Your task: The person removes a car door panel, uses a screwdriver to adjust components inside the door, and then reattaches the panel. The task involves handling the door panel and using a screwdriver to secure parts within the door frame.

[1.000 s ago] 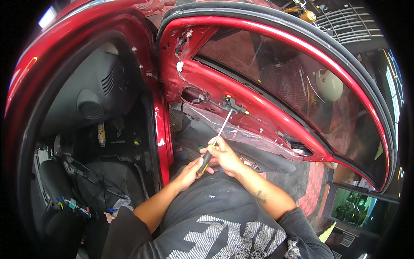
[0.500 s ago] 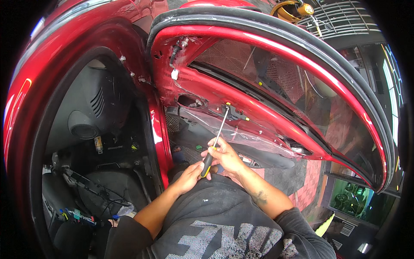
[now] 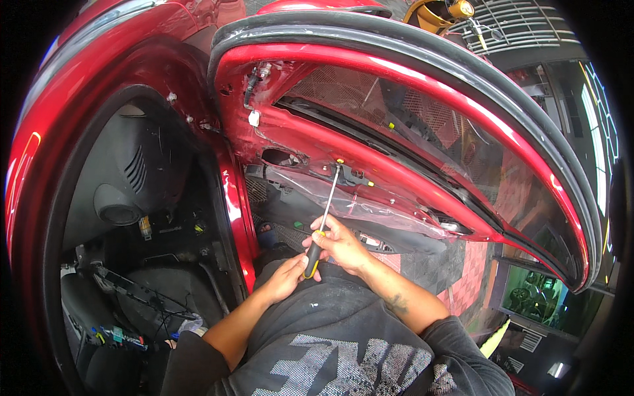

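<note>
A screwdriver point(image 3: 313, 256) with a black and yellow handle and a long metal shaft is gripped in both my hands. My right hand point(image 3: 340, 245) wraps the upper handle near the shaft, fingers closed. Lower down, my left hand point(image 3: 288, 277) pinches the handle's end. The shaft points away from me, its tip at a dark bracket point(image 3: 353, 177) on the red car door point(image 3: 297, 125), just below a small yellow clip point(image 3: 340, 161). The door's inner trim is off, and clear plastic sheeting point(image 3: 343, 208) hangs from its lower part. Whether the tip sits in a screw is too small to tell.
At left is the open car doorway with a dark dashboard point(image 3: 122, 165) and seat point(image 3: 175, 290). A white connector point(image 3: 254, 119) dangles at the door's hinge end. A black rubber seal point(image 3: 396, 30) lines the door edge. Red and grey tiles point(image 3: 469, 277) cover the floor.
The view has shifted slightly, so the door and car sit a little further left. Both hands stay on the screwdriver, whose tip remains at the same bracket.
</note>
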The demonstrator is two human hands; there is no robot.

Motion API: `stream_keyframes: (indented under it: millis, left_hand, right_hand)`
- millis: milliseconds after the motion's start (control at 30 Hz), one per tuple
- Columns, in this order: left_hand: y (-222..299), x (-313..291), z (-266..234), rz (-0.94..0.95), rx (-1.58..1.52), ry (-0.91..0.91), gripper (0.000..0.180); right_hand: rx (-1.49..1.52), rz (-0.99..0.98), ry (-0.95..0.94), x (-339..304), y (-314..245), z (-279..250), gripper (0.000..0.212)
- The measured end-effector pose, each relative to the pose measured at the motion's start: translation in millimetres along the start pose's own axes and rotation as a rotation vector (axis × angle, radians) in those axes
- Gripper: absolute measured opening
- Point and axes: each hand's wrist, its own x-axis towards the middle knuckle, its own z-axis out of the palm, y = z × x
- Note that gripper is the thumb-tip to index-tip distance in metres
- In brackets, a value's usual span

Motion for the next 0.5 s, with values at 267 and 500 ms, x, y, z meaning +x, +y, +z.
stream_keyframes:
  millis: [267, 500]
  left_hand:
    - [2, -1, 1, -0.015, -0.028, 0.040, 0.047]
    - [-7, 6, 19, 0.023, 0.049, 0.235, 0.021]
  right_hand:
    - [0.070, 0.011, -0.044, -5, -10, 0, 0.042]
    - [0.111, -0.155, 0.082, 3, -23, -11, 0.055]
